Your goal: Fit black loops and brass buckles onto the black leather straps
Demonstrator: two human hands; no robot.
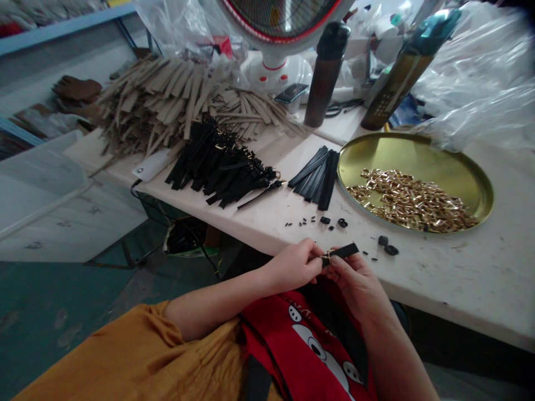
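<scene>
Just over the table's front edge, my left hand and my right hand meet around one short black strap. A small gold buckle sits on this strap, between my two hands. The fingertips of my left hand are closed at the buckle's left side; what lies right under them is hidden. Thumb and fingers of my right hand pinch the strap, and its free end sticks out to the upper right. Beyond my hands lie a fan of plain black straps and a heap of black straps with gold buckles.
A gold oval tray holds many loose gold buckles. Small black loops and scraps lie near the front. Farther back are brown strips, a fan, a dark bottle, a tilted bottle and a phone.
</scene>
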